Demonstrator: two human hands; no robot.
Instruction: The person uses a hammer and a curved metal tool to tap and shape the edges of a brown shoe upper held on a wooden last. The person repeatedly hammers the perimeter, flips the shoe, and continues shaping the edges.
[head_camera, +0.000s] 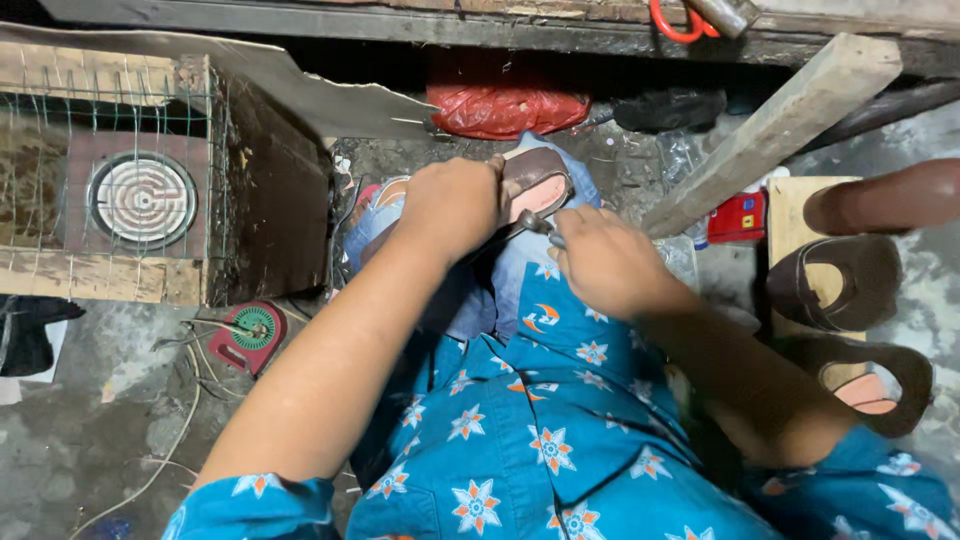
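At frame centre, the left hand (452, 205) clasps a brown shoe (534, 183) on the lap; the right hand (603, 262) closes its grip on a metal tool (540, 226). A wire-covered wooden box (120, 190) holding a coil heater (142, 199) stands upper left on the concrete floor (90, 440).

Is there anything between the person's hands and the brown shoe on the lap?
Nothing visible does. The left hand already grips the brown shoe from its left side, and the right hand presses a small metal tool against the shoe's lower edge.

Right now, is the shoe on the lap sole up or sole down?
Sole up: the brown shoe shows its pink underside, steadied by the left hand while the right hand works a metal tool.
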